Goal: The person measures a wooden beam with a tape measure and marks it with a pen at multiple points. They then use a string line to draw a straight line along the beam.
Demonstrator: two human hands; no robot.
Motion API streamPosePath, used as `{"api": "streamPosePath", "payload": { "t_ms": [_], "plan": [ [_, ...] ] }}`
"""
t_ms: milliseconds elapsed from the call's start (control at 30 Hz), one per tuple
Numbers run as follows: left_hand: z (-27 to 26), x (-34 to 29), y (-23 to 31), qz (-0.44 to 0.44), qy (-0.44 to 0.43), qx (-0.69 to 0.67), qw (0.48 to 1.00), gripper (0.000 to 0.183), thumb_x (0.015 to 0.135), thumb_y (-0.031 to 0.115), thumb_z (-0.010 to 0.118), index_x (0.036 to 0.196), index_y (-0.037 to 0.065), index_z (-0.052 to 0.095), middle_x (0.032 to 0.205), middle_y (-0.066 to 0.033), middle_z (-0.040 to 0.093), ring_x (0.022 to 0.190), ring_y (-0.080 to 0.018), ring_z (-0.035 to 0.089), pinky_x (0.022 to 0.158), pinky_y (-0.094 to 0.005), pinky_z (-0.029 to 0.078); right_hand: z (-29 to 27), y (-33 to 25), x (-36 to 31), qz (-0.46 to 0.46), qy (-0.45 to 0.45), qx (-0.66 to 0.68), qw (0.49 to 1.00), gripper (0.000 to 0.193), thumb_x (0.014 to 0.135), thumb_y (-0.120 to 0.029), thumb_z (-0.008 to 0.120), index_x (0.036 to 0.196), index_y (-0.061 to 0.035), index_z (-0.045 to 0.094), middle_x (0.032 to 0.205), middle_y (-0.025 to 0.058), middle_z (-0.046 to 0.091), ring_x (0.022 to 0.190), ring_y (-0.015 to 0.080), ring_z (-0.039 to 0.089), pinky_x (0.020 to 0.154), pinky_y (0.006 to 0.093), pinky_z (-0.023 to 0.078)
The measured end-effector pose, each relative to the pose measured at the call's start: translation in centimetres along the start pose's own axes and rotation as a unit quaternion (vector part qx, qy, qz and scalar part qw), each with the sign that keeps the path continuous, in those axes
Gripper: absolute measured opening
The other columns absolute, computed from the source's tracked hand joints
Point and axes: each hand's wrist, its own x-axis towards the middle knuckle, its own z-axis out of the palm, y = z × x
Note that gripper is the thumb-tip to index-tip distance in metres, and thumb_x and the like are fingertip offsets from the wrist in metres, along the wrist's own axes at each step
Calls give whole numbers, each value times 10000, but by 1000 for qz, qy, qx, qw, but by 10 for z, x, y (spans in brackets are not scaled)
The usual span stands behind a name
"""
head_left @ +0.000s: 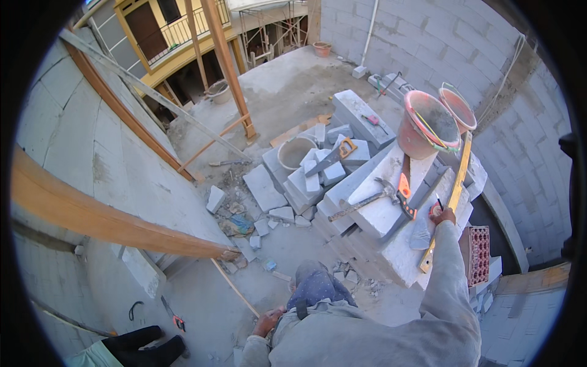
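My right hand [441,215] reaches out over a large white block [391,244] and rests on a long yellow spirit level [455,183] lying across it. Its fingers are curled around a short dark pencil [439,202] that sticks up from the fist. A trowel [420,229] lies just left of this hand. Further left on the block are a hammer [367,199] and an orange-handled saw [403,189]. My left hand [268,319] hangs at my hip with curled fingers, at the end of a thin wooden slat [232,284]. Whether it grips the slat is unclear.
Two reddish buckets [428,125] [458,107] stand behind the block, and a red hollow brick [478,254] stands to its right. A pile of cut white blocks holds a yellow-handled saw [336,153] and a grey bucket [295,151]. Rubble litters the floor. Another person's dark limb [134,342] shows at lower left.
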Motion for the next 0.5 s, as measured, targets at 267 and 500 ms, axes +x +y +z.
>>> {"api": "streamPosePath", "payload": {
  "t_ms": [267, 500],
  "plan": [
    [-73, 44, 104, 77, 33, 123, 989, 470, 964, 412, 665, 1208, 13, 709, 1083, -153, 747, 980, -220, 717, 848, -344, 549, -54, -89, -98, 12, 207, 384, 900, 694, 751, -392, 869, 1256, 20, 630, 1125, 154, 698, 1047, 265, 690, 926, 371, 534],
    [-113, 127, 357, 385, -84, -35, 918, 646, 1013, 445, 568, 1449, -25, 493, 1324, -179, 623, 1169, -233, 636, 944, -342, 533, -83, -356, -227, -251, -135, 633, 720, 758, 737, -302, 917, 1317, 29, 559, 1091, 39, 661, 882, 57, 594, 736, 202, 494]
  ]
}}
